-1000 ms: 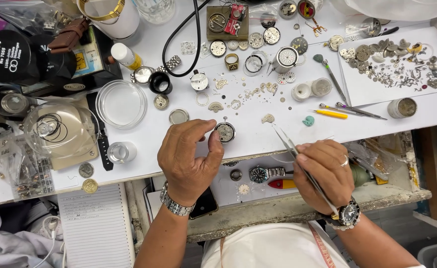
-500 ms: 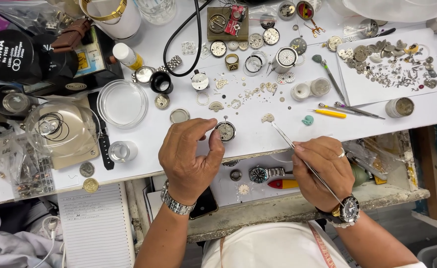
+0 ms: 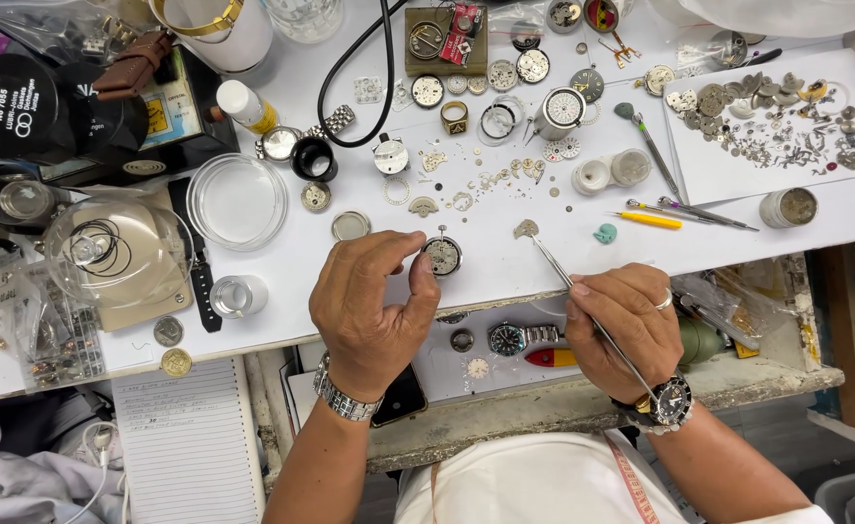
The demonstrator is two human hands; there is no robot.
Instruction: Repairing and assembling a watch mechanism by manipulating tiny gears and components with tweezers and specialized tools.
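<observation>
My left hand (image 3: 369, 301) pinches a small round watch movement (image 3: 442, 255) between thumb and fingers on the white bench top (image 3: 486, 281). My right hand (image 3: 622, 325) grips thin metal tweezers (image 3: 568, 281), held slanted up and to the left. The tweezer tips touch a small flat metal watch part (image 3: 526, 229) lying on the bench, to the right of the movement. Both wrists wear watches.
Loose gears, dials and watch cases are scattered across the back of the bench. A sheet with several small parts (image 3: 767, 126) lies at the right. A clear dish (image 3: 236, 201) and glass dome (image 3: 117, 252) stand left. An open drawer (image 3: 505, 344) below holds a wristwatch.
My right hand has moved the tweezers up and left, from over the drawer to the small metal part on the bench. My left hand stays on the movement.
</observation>
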